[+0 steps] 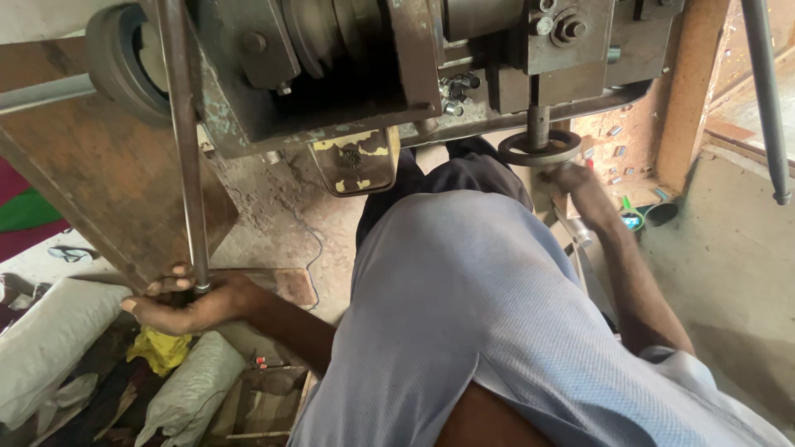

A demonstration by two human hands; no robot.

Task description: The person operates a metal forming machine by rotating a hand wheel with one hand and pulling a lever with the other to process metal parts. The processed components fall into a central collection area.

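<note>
Left hand (186,300) closes its grip around the long grey steel rod (184,141); right hand (571,176) grips the small round metal handwheel (539,147) right of the rod.

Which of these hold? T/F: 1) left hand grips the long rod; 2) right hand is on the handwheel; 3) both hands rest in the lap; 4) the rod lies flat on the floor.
1) True: the left hand is closed round the rod near its lower end.
2) True: the right hand is at the handwheel.
3) False: each is stretched out to the machine.
4) False: the rod runs up along the machine.
</note>
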